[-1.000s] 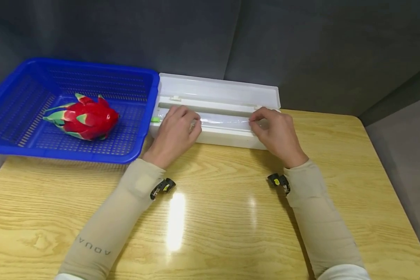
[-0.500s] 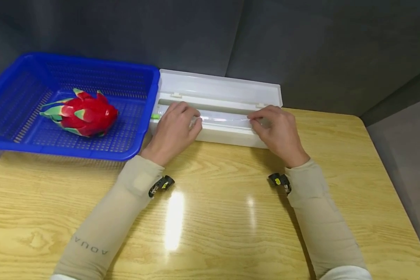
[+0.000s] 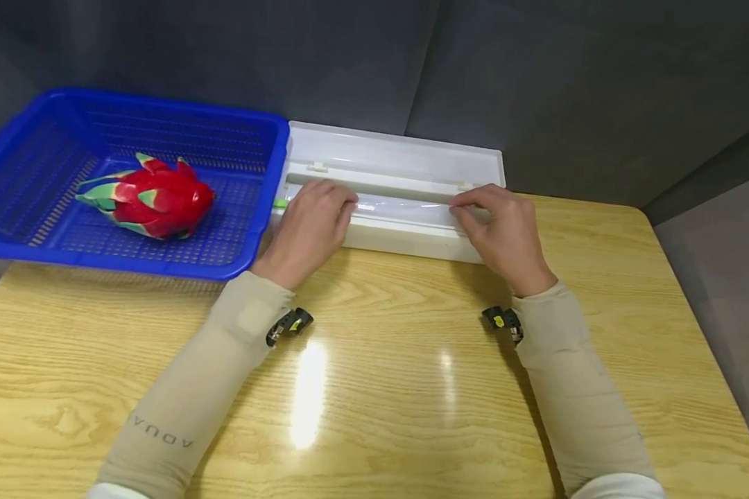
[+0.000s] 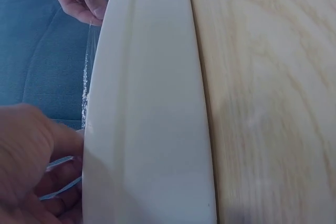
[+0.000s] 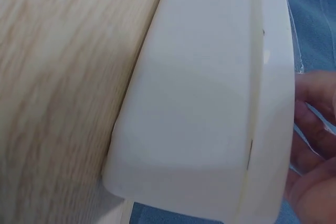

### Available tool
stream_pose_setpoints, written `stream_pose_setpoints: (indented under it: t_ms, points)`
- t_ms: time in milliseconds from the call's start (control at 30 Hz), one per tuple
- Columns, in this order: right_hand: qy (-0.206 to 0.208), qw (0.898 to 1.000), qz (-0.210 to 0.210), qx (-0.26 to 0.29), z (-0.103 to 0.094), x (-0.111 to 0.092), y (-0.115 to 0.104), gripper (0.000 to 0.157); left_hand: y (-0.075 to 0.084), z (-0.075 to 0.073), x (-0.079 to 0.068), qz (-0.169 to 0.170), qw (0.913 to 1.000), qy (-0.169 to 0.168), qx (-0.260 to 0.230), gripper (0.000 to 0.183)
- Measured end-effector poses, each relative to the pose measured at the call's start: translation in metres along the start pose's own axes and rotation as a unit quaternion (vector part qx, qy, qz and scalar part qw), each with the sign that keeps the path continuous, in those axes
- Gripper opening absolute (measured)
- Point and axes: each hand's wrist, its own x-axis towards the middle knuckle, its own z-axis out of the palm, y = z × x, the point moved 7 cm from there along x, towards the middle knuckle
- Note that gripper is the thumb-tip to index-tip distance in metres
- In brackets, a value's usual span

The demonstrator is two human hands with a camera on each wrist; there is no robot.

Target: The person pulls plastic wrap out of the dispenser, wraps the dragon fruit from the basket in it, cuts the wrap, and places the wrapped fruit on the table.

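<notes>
A long white cling film dispenser [image 3: 412, 240] lies along the back of the table, its lid [image 3: 393, 147] swung up toward the dark backdrop. Clear cling film [image 3: 406, 210] stretches across its opening between both hands. My left hand [image 3: 312, 225] pinches the film's edge near the left end, beside a green slider [image 3: 280, 204]. Toward the right end, my right hand [image 3: 505, 232] pinches the same edge between thumb and index finger. In the left wrist view the film [image 4: 88, 77] shows as a thin sheet above the dispenser's front wall [image 4: 157, 93], which partly hides the fingertips.
A blue plastic basket [image 3: 162, 267] stands left of the dispenser, right against its end, with a red and green dragon fruit [image 3: 168, 201] inside. Dark cloth [image 3: 568, 90] hangs behind. The wooden table [image 3: 381, 388] extends in front, and its right edge runs down the right side.
Both hands keep hold of the film edge at the dispenser. My right hand has shifted slightly to the right in the last half second. The head view has moved a little.
</notes>
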Motion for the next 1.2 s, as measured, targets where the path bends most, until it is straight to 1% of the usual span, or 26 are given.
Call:
stream_pose_setpoints:
  t_ms: [300,467,600,867,1100,1200]
  points:
    - [0.011,1.000,-0.002,-0.011,-0.0013,-0.0005,0.0006,0.009,-0.0036,-0.0018,-0.0017,-0.003,0.9996,0.003,0.027,0.021]
    - [0.012,1.000,-0.011,-0.013,-0.0015,-0.0007,-0.0004,0.008,-0.0043,-0.0037,-0.0030,-0.002,0.9997,0.015,0.018,0.018]
    - [0.007,1.000,-0.011,-0.011,-0.0015,-0.0003,-0.0001,0.008,-0.0033,-0.0034,-0.0028,0.000,0.9998,0.017,0.011,0.016]
    - [-0.004,1.000,-0.009,0.000,-0.0005,-0.0009,0.0017,0.009,-0.0006,-0.0046,-0.0024,0.006,0.9995,0.027,0.013,0.016]
    - [-0.001,1.000,-0.027,-0.006,-0.0008,0.0004,0.0016,0.008,0.0019,-0.0052,-0.0022,0.009,0.9994,0.028,0.016,0.018]
    - [-0.010,1.000,-0.029,-0.005,0.0009,0.0008,0.0017,0.007,0.0034,-0.0068,-0.0029,0.016,0.9991,0.038,0.014,0.017]
